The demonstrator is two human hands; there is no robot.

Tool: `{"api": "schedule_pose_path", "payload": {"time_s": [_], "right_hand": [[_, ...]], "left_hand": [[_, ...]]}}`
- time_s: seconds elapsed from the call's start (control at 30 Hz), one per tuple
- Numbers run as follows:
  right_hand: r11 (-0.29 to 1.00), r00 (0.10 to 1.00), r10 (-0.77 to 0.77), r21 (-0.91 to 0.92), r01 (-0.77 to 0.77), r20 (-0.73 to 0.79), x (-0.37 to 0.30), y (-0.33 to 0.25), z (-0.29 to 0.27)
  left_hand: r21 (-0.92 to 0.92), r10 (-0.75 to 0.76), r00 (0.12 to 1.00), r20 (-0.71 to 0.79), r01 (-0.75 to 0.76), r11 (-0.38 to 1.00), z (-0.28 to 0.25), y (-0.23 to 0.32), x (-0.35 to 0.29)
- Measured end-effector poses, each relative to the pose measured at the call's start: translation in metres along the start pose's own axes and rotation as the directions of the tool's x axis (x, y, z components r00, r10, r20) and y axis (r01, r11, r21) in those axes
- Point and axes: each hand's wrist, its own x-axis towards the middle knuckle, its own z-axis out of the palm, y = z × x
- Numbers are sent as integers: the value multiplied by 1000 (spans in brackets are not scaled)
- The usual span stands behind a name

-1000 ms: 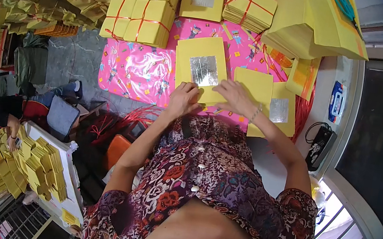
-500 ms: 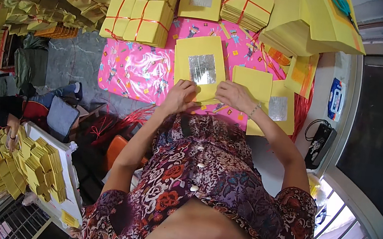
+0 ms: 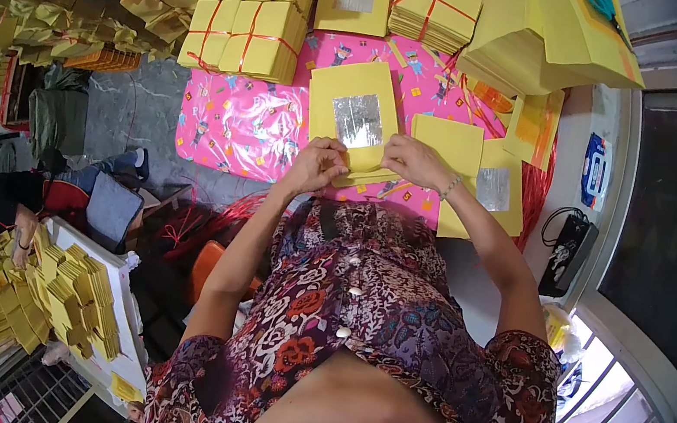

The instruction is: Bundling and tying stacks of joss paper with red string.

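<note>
In front of me lies a small pile of yellow paper sheets (image 3: 353, 87), the top one carrying a silver foil square (image 3: 356, 120). My left hand (image 3: 318, 166) is at the pile's near left corner, its fingers curled and closed on the top sheet's near edge. At the near right corner my right hand (image 3: 416, 163) pinches the same edge between thumb and fingers. Between the hands that edge looks lifted from the sheets under it. To the right of my right hand rest a plain yellow stack (image 3: 445, 144) and another yellow sheet with a foil square (image 3: 493, 188).
A pink patterned cover (image 3: 237, 126) spreads over the table. Yellow bundles tied with red ribbon (image 3: 264, 38) stand at the back, beside a tall yellow stack (image 3: 548, 41) at far right. At left, another person's hand (image 3: 21, 247) is over yellow papers on a white table (image 3: 133, 312).
Both hands have shifted slightly away from me at the near edge of the top sheet, and that edge has come up a little. The pile stays where it was.
</note>
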Motion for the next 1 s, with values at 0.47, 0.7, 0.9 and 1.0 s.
{"api": "schedule_pose_path", "payload": {"time_s": [0.47, 0.7, 0.9, 1.0], "right_hand": [[1000, 1000, 13, 26, -13, 8, 1, 2, 0], [1000, 1000, 27, -16, -27, 9, 2, 0, 1], [986, 993, -79, -154, 65, -84, -4, -17, -3], [982, 981, -117, -166, 91, -152, -8, -12, 3]], "left_hand": [[-82, -48, 999, 17, 50, 995, -3, -1, 6], [-168, -79, 997, 21, 82, 982, -3, -4, 8], [-295, -129, 989, 75, 146, 944, -9, -5, 12], [-371, -145, 984, 108, 175, 912, -11, -9, 14]]}}
